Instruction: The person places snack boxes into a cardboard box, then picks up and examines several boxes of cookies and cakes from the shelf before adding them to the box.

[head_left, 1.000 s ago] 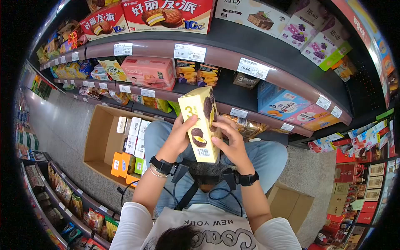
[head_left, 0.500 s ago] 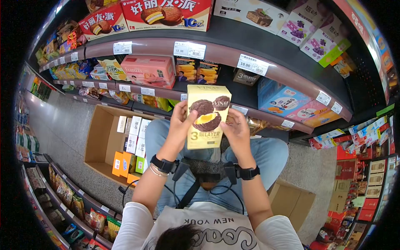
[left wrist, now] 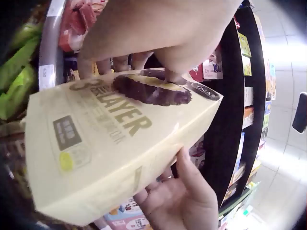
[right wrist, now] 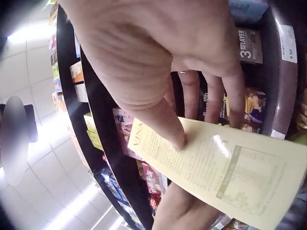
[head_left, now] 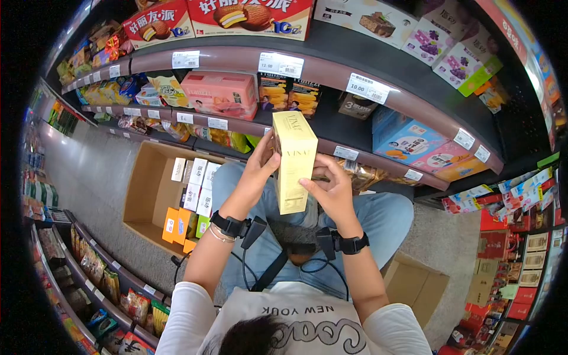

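Yellow box (head_left: 297, 171): held up between your two hands, above your lap (head_left: 378, 222) and before the shelves (head_left: 319, 121); a narrow printed side faces you.
Left hand (head_left: 253, 184): you grip the box by its left side, thumb toward you.
Right hand (head_left: 335, 194): you grip the box from the right, thumb pressed on the printed side, fingers bent at the far side.
Box front: in the left wrist view it shows a dark round snack and "3 LAYER".
Middle shelf: beyond the box sit a pink pack (head_left: 220, 94), a small dark "3" box (head_left: 357, 106) and, to your right, blue boxes (head_left: 405, 135).
Top shelf: red boxes (head_left: 251, 16) to the left, white ones (head_left: 364, 22) to the right.
Carton (head_left: 141, 198): open on the floor by your left knee, with small white and orange boxes inside.
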Motion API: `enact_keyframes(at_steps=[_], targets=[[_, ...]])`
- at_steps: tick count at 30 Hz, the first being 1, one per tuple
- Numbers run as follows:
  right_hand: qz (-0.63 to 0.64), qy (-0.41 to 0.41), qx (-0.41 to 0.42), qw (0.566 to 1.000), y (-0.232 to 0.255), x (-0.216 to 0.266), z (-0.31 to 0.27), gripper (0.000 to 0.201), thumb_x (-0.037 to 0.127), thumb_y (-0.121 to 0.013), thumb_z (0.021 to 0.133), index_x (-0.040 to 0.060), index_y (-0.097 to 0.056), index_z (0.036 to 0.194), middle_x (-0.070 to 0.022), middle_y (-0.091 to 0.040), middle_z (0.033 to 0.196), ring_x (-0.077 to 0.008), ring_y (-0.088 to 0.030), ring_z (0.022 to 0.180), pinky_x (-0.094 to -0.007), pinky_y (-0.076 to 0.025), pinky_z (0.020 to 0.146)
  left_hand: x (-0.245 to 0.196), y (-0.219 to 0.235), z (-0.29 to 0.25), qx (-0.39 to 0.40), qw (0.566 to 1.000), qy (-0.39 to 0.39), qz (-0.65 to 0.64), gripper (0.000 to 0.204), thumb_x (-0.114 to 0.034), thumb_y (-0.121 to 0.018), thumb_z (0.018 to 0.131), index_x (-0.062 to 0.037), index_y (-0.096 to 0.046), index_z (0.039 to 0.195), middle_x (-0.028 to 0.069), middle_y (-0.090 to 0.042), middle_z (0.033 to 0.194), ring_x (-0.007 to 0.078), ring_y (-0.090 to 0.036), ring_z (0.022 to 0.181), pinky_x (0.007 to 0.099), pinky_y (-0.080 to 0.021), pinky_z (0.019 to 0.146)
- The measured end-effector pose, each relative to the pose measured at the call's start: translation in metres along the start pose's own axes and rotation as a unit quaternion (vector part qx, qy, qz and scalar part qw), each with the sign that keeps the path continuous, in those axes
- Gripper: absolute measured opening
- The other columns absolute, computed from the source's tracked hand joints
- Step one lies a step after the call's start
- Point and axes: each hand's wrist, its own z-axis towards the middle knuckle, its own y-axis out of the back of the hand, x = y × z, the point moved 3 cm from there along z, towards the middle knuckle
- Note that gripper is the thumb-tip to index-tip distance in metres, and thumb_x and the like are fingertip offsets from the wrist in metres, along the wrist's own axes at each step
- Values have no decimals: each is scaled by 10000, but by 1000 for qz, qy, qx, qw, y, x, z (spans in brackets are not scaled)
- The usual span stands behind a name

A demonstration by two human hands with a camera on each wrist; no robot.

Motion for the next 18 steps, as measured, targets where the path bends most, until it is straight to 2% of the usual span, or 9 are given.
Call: enact_keyframes(at_steps=[1,5,7,8,9,10,11,14,18], targets=[[-1,1,3,1000,-2,0,0,493,19,-707,767,-26,-510,1217,-85,-577,1071,-150,-592,957,-286,-550,780,-3,2,-2,16,1000,-6,0,713,-343,-619,892,-45,-266,1434,91,-439,1326,186,-421,1206,326,-338,1005],[-9,14,15,1000,-14,7,2,492,28,-703,776,-26,-514,1226,-82,-578,1072,-146,-592,952,-279,-554,758,-16,12,-11,-26,1000,-4,15,755,-333,-706,820,-47,-302,1389,103,-445,1300,202,-430,1189,349,-349,990],[-8,41,40,998,-21,10,5,519,16,-626,835,-15,-432,1315,-107,-546,1178,-163,-558,1048,-288,-516,836,-35,16,-18,-46,995,-33,78,737,-359,-714,806,-50,-331,1354,99,-465,1267,213,-440,1175,351,-345,989],[14,59,38,997,-29,16,7,524,11,-600,851,-12,-406,1337,-115,-531,1211,-169,-545,1077,-293,-501,863,-49,18,-22,-96,989,-59,101,653,-274,-741,785,-73,-365,1279,77,-489,1189,200,-461,1109,341,-352,958],[38,76,37,996,-37,23,11,528,5,-573,867,-9,-380,1358,-123,-516,1244,-175,-531,1107,-298,-486,889,-63,22,-26,-96,988,-62,105,659,-206,-765,759,-75,-361,1262,81,-486,1200,194,-453,1126,345,-367,956],[10,86,62,994,-45,30,14,531,7,-502,906,-2,-311,1402,-136,-464,1321,-195,-494,1166,-313,-422,965,-76,27,-31,-109,985,-77,109,654,-185,-771,751,-66,-365,1250,86,-494,1198,192,-463,1123,347,-384,949],[14,103,82,991,-56,33,19,531,27,-492,919,4,-300,1413,-143,-438,1354,-199,-482,1189,-319,-397,988,-88,34,-37,-122,982,-92,114,650,-165,-777,742,-56,-370,1238,91,-501,1196,189,-473,1120,349,-400,941],[17,91,136,986,-99,54,28,584,72,-533,909,13,-274,1429,-144,-410,1390,-210,-450,1233,-329,-368,1013,-124,56,-60,-174,956,-153,177,600,-150,-797,725,-40,-386,1149,103,-543,1100,163,-553,1020,285,-482,832],[-44,144,220,964,-159,63,35,763,106,-684,809,16,-257,1435,-161,-397,1406,-227,-437,1255,-345,-356,1030,-165,94,-96,-214,952,-179,128,565,-64,-794,709,-18,-406,1117,109,-562,1077,160,-571,998,294,-492,843]])
